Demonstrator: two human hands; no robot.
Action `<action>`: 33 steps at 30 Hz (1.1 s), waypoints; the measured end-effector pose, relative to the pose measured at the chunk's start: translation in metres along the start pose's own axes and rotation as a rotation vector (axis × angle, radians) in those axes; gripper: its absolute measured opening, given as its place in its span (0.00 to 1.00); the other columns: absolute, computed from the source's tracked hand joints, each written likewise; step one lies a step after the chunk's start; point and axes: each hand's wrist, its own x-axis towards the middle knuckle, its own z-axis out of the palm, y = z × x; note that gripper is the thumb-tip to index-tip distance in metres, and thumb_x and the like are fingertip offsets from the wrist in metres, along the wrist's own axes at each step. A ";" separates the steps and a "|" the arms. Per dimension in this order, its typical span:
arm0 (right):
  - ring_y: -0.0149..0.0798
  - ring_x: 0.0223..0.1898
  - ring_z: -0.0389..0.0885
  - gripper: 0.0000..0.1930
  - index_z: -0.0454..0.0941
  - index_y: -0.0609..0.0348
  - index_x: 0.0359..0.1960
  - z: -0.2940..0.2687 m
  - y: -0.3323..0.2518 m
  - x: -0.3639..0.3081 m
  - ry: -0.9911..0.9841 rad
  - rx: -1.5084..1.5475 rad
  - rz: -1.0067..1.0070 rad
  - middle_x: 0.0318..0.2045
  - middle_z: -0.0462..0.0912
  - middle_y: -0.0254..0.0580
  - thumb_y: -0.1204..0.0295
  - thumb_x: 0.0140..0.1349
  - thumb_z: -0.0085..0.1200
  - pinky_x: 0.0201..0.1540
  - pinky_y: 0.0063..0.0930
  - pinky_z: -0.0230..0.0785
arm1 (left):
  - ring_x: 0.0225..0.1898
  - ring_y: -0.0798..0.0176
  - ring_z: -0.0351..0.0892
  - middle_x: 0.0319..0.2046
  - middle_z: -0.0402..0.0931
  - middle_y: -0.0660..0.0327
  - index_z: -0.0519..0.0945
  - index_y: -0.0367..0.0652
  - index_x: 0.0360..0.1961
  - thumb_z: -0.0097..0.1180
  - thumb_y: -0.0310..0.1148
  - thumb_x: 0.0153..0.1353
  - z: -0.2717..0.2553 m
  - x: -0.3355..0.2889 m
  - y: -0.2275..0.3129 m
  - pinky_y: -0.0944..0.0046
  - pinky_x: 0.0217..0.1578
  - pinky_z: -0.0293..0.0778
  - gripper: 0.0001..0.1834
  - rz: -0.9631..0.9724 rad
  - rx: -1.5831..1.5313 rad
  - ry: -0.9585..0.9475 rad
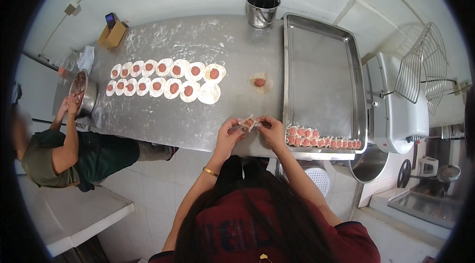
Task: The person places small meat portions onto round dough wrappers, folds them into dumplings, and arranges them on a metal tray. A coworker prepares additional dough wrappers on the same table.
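Between my two hands, at the front edge of the steel table [168, 119], is a dumpling [249, 123] with its wrapper partly gathered around pink filling. The fingers of my left hand [229, 136] pinch one side of it, while my right hand [273, 132] grips the opposite side. Just beyond lies a single round wrapper [267, 86] with a lump of filling on it. Farther left, two rows of wrappers [210, 94] bear filling; the nearest-right one is bare. To my right, a large metal tray [321, 65] holds rows of shaped dumplings [309, 137] along its near edge.
At left, a co-worker [64, 149] has both hands at a metal bowl [89, 99] of filling. A steel bucket [261, 17] and a cardboard box [112, 34] stand along the wall. Right of the tray are a white machine [401, 105] and wire racks [420, 65].
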 end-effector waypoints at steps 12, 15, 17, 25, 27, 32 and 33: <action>0.39 0.41 0.82 0.19 0.77 0.65 0.43 -0.003 -0.001 -0.003 -0.097 -0.406 -0.186 0.41 0.80 0.47 0.87 0.45 0.55 0.42 0.28 0.76 | 0.34 0.62 0.82 0.34 0.80 0.54 0.76 0.35 0.31 0.63 0.20 0.48 0.011 -0.002 -0.024 0.68 0.37 0.77 0.10 0.313 0.764 0.162; 0.46 0.39 0.82 0.19 0.78 0.65 0.41 -0.006 -0.008 0.000 -0.116 -0.495 -0.305 0.38 0.80 0.50 0.87 0.44 0.53 0.40 0.31 0.75 | 0.32 0.61 0.82 0.31 0.80 0.55 0.75 0.35 0.33 0.64 0.20 0.47 0.019 -0.002 -0.021 0.65 0.35 0.78 0.12 0.243 0.733 0.233; 0.50 0.37 0.80 0.19 0.78 0.64 0.41 -0.009 -0.013 0.000 -0.136 -0.613 -0.348 0.35 0.79 0.50 0.86 0.43 0.52 0.39 0.35 0.73 | 0.33 0.63 0.82 0.31 0.81 0.56 0.76 0.36 0.36 0.65 0.22 0.48 0.021 -0.001 -0.019 0.66 0.36 0.77 0.13 0.219 0.779 0.196; 0.55 0.37 0.78 0.17 0.79 0.61 0.38 -0.008 -0.019 -0.004 -0.110 -0.677 -0.407 0.33 0.77 0.49 0.84 0.43 0.52 0.40 0.42 0.70 | 0.33 0.63 0.82 0.31 0.81 0.55 0.77 0.36 0.42 0.65 0.23 0.49 0.019 0.005 -0.025 0.65 0.36 0.77 0.17 0.217 0.922 0.110; 0.55 0.37 0.77 0.15 0.79 0.61 0.36 -0.009 -0.020 -0.006 -0.079 -0.647 -0.425 0.33 0.78 0.48 0.84 0.44 0.51 0.40 0.42 0.70 | 0.31 0.63 0.82 0.30 0.81 0.55 0.77 0.36 0.41 0.65 0.23 0.49 0.015 0.007 -0.024 0.65 0.35 0.77 0.16 0.213 0.919 0.071; 0.56 0.37 0.77 0.10 0.79 0.61 0.34 -0.007 -0.021 -0.008 -0.045 -0.681 -0.383 0.32 0.76 0.49 0.81 0.46 0.53 0.38 0.43 0.70 | 0.30 0.61 0.82 0.29 0.81 0.55 0.77 0.36 0.39 0.66 0.25 0.49 0.015 0.014 -0.024 0.65 0.34 0.77 0.15 0.175 0.944 0.032; 0.56 0.37 0.76 0.10 0.78 0.62 0.33 -0.007 -0.021 -0.007 -0.075 -0.660 -0.367 0.32 0.76 0.50 0.79 0.47 0.54 0.38 0.44 0.70 | 0.30 0.60 0.82 0.29 0.81 0.55 0.77 0.36 0.38 0.66 0.26 0.49 0.016 0.015 -0.023 0.65 0.33 0.77 0.15 0.160 0.959 0.033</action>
